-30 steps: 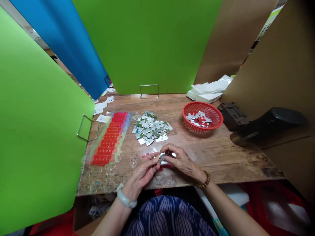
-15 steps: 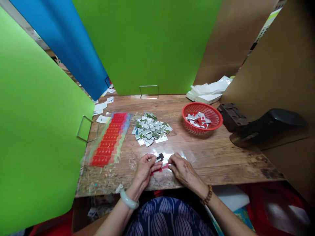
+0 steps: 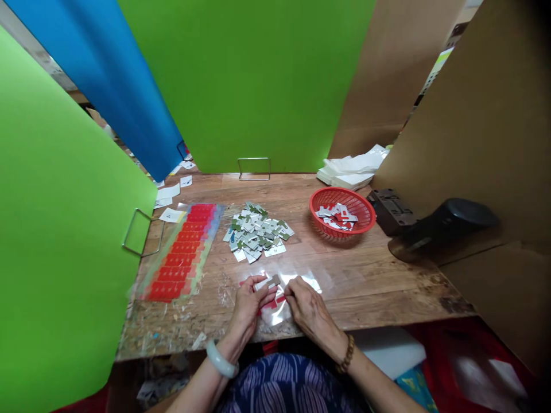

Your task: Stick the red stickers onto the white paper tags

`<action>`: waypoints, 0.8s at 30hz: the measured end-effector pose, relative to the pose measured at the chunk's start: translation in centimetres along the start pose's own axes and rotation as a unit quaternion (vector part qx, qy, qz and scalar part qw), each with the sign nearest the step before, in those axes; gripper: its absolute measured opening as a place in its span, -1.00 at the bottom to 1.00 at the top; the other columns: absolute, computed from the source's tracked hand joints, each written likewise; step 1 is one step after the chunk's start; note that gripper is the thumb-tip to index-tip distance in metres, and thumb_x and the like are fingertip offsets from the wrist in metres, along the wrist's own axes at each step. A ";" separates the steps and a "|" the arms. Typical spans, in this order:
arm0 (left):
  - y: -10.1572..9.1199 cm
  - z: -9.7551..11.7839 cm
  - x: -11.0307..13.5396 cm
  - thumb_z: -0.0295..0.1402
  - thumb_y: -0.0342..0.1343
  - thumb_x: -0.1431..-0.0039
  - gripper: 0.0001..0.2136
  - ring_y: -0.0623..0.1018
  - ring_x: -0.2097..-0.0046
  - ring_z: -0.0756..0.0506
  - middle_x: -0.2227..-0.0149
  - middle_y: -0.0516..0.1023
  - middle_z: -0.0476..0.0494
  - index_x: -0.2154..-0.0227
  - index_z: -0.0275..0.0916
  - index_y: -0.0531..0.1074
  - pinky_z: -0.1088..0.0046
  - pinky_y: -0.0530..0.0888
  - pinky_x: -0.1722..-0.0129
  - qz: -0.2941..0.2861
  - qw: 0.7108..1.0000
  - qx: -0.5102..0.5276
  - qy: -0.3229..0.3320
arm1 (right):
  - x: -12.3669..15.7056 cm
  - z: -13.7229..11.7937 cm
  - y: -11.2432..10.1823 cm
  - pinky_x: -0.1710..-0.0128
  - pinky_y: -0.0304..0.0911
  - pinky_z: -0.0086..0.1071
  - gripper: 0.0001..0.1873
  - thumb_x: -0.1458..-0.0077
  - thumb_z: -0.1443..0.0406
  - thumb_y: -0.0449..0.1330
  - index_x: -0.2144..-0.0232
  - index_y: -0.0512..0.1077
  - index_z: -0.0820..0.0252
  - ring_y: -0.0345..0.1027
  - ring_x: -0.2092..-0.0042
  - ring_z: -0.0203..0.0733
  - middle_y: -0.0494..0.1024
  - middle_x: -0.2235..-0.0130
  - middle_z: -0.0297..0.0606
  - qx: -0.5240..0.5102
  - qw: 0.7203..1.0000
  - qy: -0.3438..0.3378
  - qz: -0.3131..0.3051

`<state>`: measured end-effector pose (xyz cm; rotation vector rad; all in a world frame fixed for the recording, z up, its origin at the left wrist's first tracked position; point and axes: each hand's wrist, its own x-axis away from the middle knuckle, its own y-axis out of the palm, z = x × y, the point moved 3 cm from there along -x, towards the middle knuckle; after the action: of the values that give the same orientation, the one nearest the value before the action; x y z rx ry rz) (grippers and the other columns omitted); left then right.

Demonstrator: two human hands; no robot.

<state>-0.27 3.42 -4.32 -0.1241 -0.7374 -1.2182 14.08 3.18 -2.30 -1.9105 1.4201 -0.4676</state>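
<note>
Near the front of the table, my left hand (image 3: 248, 304) pinches a flat, notched grey-and-white plate (image 3: 268, 282) between thumb and fingers. Just to its right is my right hand (image 3: 306, 304), thumb and fingertips pressed together; what they grip is too small to make out. A red film piece (image 3: 270, 303) shows below the left fingers and reaches toward the right fingertips. Beneath both hands lies a shiny clear plastic sheet (image 3: 279, 316). Beyond them is a heap of similar notched plates (image 3: 257, 232), grey, white and olive green.
To the left lie layered clear sheets with rows of red notched stickers (image 3: 181, 252). A red basket (image 3: 365, 209) holding white and red pieces stands at the right, beside a dark metal block (image 3: 392, 211). White papers (image 3: 353, 166) lie behind it. Green boards (image 3: 249, 80) wall the table.
The plate in my left hand has turned from its dark face to a lighter grey-and-white one. More of the clear sheet shows around my hands. The whole view has shifted slightly.
</note>
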 end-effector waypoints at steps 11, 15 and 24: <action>-0.1 -0.1 0.0 -0.62 0.11 -0.01 -0.80 0.59 0.33 -0.06 0.30 0.53 -0.25 0.28 -0.37 0.31 0.51 0.51 0.31 -0.011 1.000 0.005 0.010 | 0.0 0.9 0.2 0.32 0.11 -0.38 -0.86 -0.11 0.43 -0.02 0.45 0.25 0.17 0.18 0.36 -0.27 0.27 0.40 -0.32 -0.068 0.997 0.003 0.025; -0.2 -0.2 -0.2 -0.62 0.10 -0.01 -0.82 0.59 0.34 -0.05 0.33 0.53 -0.23 0.29 -0.37 0.32 0.53 0.51 0.32 -0.011 1.000 0.006 0.014 | 0.2 0.7 0.0 0.34 0.08 -0.39 -0.87 -0.09 0.44 0.01 0.47 0.23 0.18 0.16 0.36 -0.27 0.26 0.41 -0.33 -0.081 0.997 0.010 0.014; -0.3 -0.1 -0.2 -0.63 0.11 0.00 -0.81 0.59 0.35 -0.04 0.34 0.54 -0.23 0.30 -0.35 0.32 0.55 0.51 0.35 -0.013 1.000 0.005 0.011 | 0.7 0.5 -0.9 0.40 0.08 -0.46 -0.91 -0.02 0.39 0.09 0.50 0.24 0.18 0.16 0.39 -0.31 0.28 0.45 -0.39 -0.226 0.972 0.051 -0.037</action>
<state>-0.57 3.45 -4.59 -0.0926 -0.7286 -1.2379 15.22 2.80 -2.06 -2.3333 1.6320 -0.2965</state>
